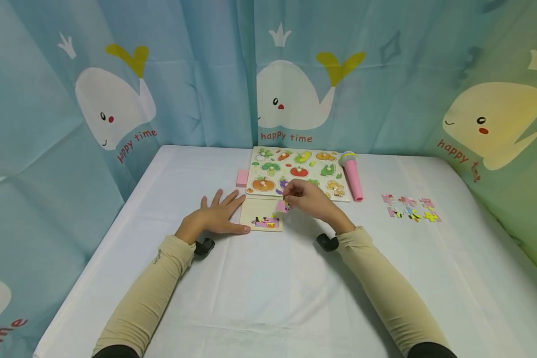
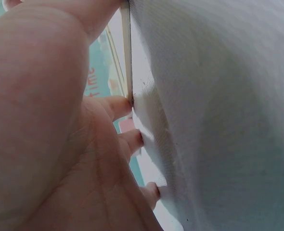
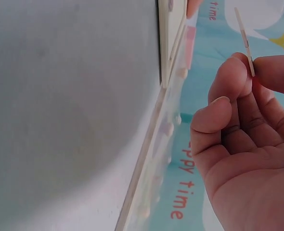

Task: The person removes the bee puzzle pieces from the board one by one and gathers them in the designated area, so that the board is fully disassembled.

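Note:
A small wooden puzzle tray (image 1: 252,209) lies mid-table, with joined pink picture pieces (image 1: 268,223) along its near side. My left hand (image 1: 217,214) rests flat with spread fingers at the tray's left edge, the thumb by its near left corner. In the left wrist view the fingers (image 2: 118,107) reach along the tray's side. Above the tray's right side, my right hand (image 1: 312,200) pinches a pink jigsaw piece (image 1: 281,206) between thumb and fingertips. The right wrist view shows this thin piece (image 3: 244,36) edge-on, raised off the tray.
Behind the tray lies a vegetable peg board (image 1: 275,154), with a pink microphone (image 1: 352,176) along its right side. A pink block (image 1: 241,178) sits at its left. Several loose jigsaw pieces (image 1: 431,217) lie in two rows on the right. Whale-print curtains (image 1: 219,74) surround the white table (image 1: 250,293).

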The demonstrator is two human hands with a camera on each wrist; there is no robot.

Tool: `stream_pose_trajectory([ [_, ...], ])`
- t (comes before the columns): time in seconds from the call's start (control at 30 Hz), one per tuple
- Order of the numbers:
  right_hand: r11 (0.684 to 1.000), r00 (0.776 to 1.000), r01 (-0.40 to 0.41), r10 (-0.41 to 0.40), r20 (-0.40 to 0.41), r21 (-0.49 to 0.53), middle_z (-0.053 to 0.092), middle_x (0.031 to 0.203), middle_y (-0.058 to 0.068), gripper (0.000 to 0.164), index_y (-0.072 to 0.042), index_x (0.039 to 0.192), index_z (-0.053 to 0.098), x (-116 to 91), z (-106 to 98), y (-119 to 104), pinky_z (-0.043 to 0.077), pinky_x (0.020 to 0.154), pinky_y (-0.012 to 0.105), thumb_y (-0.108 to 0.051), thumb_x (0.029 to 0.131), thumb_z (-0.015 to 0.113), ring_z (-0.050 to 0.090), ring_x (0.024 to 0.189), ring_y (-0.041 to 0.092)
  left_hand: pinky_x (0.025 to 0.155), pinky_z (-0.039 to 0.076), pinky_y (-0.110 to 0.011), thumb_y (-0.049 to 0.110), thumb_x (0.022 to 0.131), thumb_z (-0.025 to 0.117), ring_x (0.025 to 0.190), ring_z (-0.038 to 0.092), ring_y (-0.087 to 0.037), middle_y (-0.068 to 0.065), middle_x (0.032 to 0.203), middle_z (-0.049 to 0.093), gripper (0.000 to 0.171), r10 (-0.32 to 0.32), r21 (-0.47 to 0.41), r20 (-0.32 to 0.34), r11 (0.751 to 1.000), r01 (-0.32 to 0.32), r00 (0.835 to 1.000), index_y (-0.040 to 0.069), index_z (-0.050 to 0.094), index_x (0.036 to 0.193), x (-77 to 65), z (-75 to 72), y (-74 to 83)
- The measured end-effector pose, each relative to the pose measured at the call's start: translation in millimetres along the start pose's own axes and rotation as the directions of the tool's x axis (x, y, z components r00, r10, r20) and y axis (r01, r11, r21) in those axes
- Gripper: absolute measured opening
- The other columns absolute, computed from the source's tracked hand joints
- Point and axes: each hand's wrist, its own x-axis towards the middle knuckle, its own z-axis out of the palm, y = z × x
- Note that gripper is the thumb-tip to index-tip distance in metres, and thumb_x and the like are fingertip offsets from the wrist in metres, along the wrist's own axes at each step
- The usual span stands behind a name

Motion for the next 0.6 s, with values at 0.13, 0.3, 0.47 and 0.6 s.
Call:
stream_pose_trajectory([
  [0.13, 1.0, 1.0, -0.006, 0.006, -0.011, -0.003, 0.069, 0.097, 0.014, 0.009, 0.002, 0.11, 0.067, -2.3, -6.5, 2.3, 0.051, 0.076, 0.035, -0.005, 0.105, 0.064, 0.066, 0.086, 0.032, 0.119, -0.006, -0.077, 0.068, 0.098, 0.061, 0.161, -0.013, -0.046, -0.008, 0.18, -0.004, 0.105, -0.002, 0.0, 0.001, 1.0, 0.002, 1.0, 0.019, 0.009, 0.175, 0.5, 0.1, -0.1],
  [0.3, 1.0, 0.999, -0.024, 0.024, -0.029, -0.012, 0.07, 0.098, 0.014, 0.015, 0.005, 0.114, 0.067, -3.6, -13.3, 7.4, 0.051, 0.077, 0.034, -0.006, 0.104, 0.064, 0.066, 0.086, 0.028, 0.119, -0.006, -0.077, 0.069, 0.097, 0.061, 0.161, -0.013, -0.046, -0.008, 0.18, -0.004, 0.106, -0.002, 0.0, 0.0, 1.0, 0.002, 1.0, 0.019, 0.009, 0.175, 1.4, 0.4, -1.5],
  [0.47, 0.999, 0.998, -0.042, 0.042, -0.039, -0.017, 0.07, 0.098, 0.013, 0.015, 0.004, 0.114, 0.067, -7.0, -20.3, 9.5, 0.052, 0.076, 0.034, -0.007, 0.105, 0.063, 0.066, 0.086, 0.027, 0.119, -0.005, -0.077, 0.069, 0.097, 0.061, 0.161, -0.013, -0.046, -0.008, 0.18, -0.003, 0.106, -0.002, 0.0, 0.0, 1.0, 0.002, 1.0, 0.019, 0.009, 0.175, 0.5, 0.2, -1.0],
  [0.6, 0.998, 0.997, -0.054, 0.053, -0.051, -0.015, 0.071, 0.096, 0.012, 0.013, 0.002, 0.113, 0.068, -9.9, -25.4, 11.6, 0.052, 0.076, 0.034, -0.007, 0.104, 0.064, 0.066, 0.086, 0.028, 0.119, -0.005, -0.077, 0.069, 0.097, 0.061, 0.161, -0.013, -0.046, -0.008, 0.18, -0.003, 0.106, -0.003, 0.004, 0.004, 1.0, 0.003, 1.0, 0.019, 0.009, 0.175, 0.8, 0.1, -0.4],
])
